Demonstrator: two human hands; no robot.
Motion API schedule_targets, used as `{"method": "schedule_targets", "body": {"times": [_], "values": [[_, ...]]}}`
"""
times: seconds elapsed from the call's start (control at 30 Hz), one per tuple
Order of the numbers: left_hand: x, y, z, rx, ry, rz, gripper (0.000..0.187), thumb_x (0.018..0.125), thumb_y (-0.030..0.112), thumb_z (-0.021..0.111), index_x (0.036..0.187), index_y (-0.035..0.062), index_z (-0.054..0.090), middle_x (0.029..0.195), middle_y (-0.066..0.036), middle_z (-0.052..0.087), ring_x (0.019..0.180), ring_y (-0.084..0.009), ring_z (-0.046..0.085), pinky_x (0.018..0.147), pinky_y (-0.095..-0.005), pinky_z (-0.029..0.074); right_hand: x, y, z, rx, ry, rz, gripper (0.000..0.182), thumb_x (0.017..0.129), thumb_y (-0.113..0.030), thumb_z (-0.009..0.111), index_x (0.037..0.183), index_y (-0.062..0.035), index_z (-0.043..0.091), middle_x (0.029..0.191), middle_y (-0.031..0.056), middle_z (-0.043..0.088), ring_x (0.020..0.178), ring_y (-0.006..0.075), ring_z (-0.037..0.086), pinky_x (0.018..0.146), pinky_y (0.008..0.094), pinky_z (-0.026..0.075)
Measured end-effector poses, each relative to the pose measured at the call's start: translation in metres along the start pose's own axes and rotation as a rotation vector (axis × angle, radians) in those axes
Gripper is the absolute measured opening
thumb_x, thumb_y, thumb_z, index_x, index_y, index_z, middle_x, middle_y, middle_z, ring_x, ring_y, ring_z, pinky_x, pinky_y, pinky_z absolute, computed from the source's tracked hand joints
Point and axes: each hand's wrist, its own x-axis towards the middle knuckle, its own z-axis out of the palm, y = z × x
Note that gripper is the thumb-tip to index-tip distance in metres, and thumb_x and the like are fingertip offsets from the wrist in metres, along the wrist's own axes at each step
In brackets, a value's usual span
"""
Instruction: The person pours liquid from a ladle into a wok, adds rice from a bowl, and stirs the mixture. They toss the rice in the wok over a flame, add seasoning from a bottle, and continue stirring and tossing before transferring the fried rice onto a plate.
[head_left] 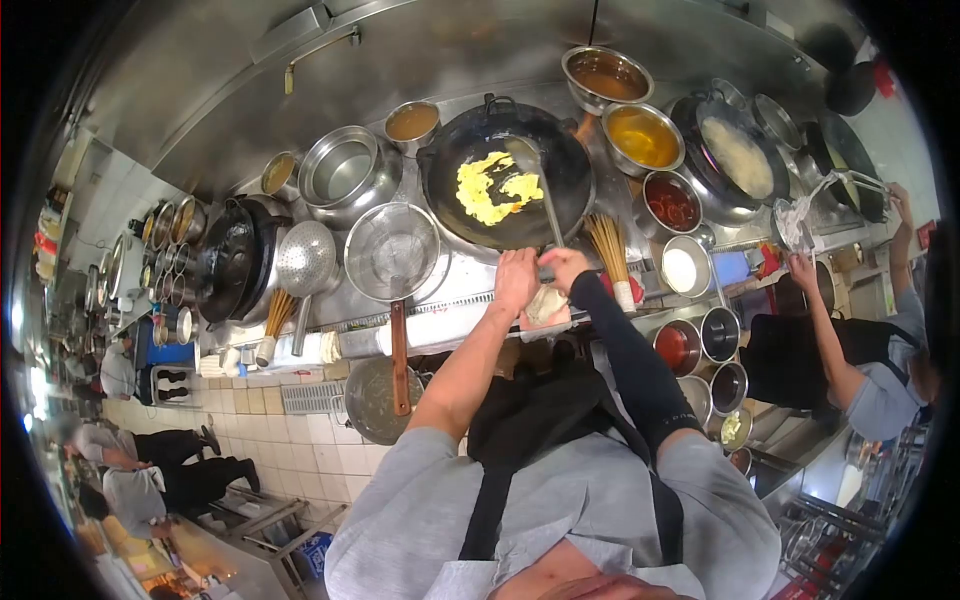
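Yellow scrambled egg [487, 190] lies in broken clumps in a large black wok [450, 145] on the stove. My right hand [564, 266], at the end of a black sleeve, is closed round the handle of a long metal ladle [549, 205]. The ladle's head rests inside the wok, to the right of the egg. My left hand [517, 278] is closed at the wok's near rim; the part it grips is hidden under the fingers. A pale folded cloth [547, 306] lies just below both hands.
Left of the wok are a mesh strainer [392, 252], a perforated skimmer [305, 258] and a steel pot [342, 168]. A bamboo brush [610, 250] and several sauce bowls [643, 138] stand on the right. Another person [850, 350] works at the right-hand wok.
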Motion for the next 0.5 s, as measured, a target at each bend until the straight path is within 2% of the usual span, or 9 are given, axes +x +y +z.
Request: {"method": "schedule_targets", "body": {"times": [0.03,0.13,0.17,0.2,0.27,0.37,0.4,0.43,0.5], "values": [[0.000,0.000,-0.002,-0.006,0.002,0.004,0.011,0.096,0.013,0.057,0.097,0.0028,0.061,0.096,-0.021,0.070,0.097,-0.0419,0.063,0.093,-0.0503,0.046,0.036,0.077,0.006,-0.470,0.272,-0.790,0.023,0.100,-0.008,0.055,0.099,-0.0105,0.077,0.063,0.0058,0.060,0.045,0.0156,0.052,0.040,0.0349,0.042],[-0.001,-0.001,0.000,0.017,0.011,0.015,0.012,0.097,0.013,0.056,0.096,0.0028,0.062,0.096,-0.021,0.071,0.097,-0.0416,0.064,0.093,-0.0505,0.045,-0.047,0.004,0.005,-0.225,0.007,-0.011,0.019,0.099,-0.008,0.057,0.099,-0.0090,0.076,0.061,0.0032,0.057,0.043,0.0140,0.048,0.039,0.0344,0.039],[-0.004,0.001,0.002,0.028,-0.001,-0.017,0.012,0.097,0.014,0.056,0.096,0.0029,0.062,0.095,-0.021,0.070,0.097,-0.0405,0.064,0.093,-0.0502,0.045,-0.064,-0.025,-0.005,0.058,-0.027,0.109,0.017,0.097,-0.006,0.059,0.098,-0.0079,0.076,0.059,0.0015,0.055,0.042,0.0128,0.045,0.037,0.0348,0.037],[-0.003,0.004,0.003,0.042,-0.013,-0.044,0.013,0.097,0.014,0.056,0.096,0.0029,0.062,0.094,-0.021,0.070,0.097,-0.0395,0.064,0.094,-0.0500,0.045,-0.069,-0.030,-0.018,0.137,-0.106,0.114,0.016,0.097,-0.006,0.059,0.098,-0.0071,0.075,0.061,0.0005,0.054,0.041,0.0117,0.043,0.038,0.0337,0.036],[-0.001,0.012,-0.006,0.040,-0.025,-0.065,0.013,0.097,0.014,0.056,0.095,0.0029,0.062,0.094,-0.021,0.070,0.096,-0.0394,0.064,0.093,-0.0499,0.045,-0.086,-0.026,-0.026,-0.359,-0.066,-0.189,0.017,0.100,-0.007,0.058,0.102,-0.0044,0.075,0.068,0.0028,0.060,0.052,0.0130,0.053,0.049,0.0322,0.045],[-0.015,0.044,-0.053,-0.028,-0.051,-0.083,0.012,0.097,0.013,0.058,0.093,0.0023,0.062,0.096,-0.021,0.070,0.093,-0.0409,0.063,0.091,-0.0502,0.044,-0.128,-0.058,-0.060,-0.582,-0.169,-0.407,0.021,0.097,-0.005,0.054,0.103,-0.0019,0.074,0.087,0.0135,0.073,0.085,0.0227,0.071,0.081,0.0342,0.055],[-0.022,0.058,-0.078,-0.058,-0.069,-0.100,0.012,0.096,0.013,0.060,0.092,0.0021,0.062,0.096,-0.021,0.070,0.093,-0.0406,0.062,0.090,-0.0500,0.044,-0.154,-0.095,-0.071,-0.518,-0.240,-0.260,0.019,0.097,-0.006,0.057,0.106,-0.0014,0.074,0.095,0.0156,0.075,0.095,0.0265,0.072,0.088,0.0348,0.054],[-0.027,0.070,-0.098,-0.089,-0.085,-0.118,0.011,0.095,0.013,0.061,0.092,0.0019,0.062,0.095,-0.020,0.069,0.093,-0.0402,0.062,0.090,-0.0498,0.044,-0.164,-0.101,-0.086,-0.490,-0.279,-0.289,0.020,0.097,-0.008,0.059,0.110,-0.0021,0.073,0.099,0.0149,0.075,0.096,0.0270,0.072,0.088,0.0350,0.054],[-0.032,0.087,-0.130,-0.124,-0.006,-0.055,0.009,0.093,0.011,0.065,0.092,0.0016,0.063,0.094,-0.019,0.068,0.093,-0.0399,0.061,0.089,-0.0497,0.044,-0.187,-0.137,-0.108,-0.668,-0.359,-0.268,0.022,0.098,-0.010,0.060,0.114,-0.0030,0.073,0.104,0.0151,0.075,0.099,0.0283,0.072,0.090,0.0368,0.054]]}}
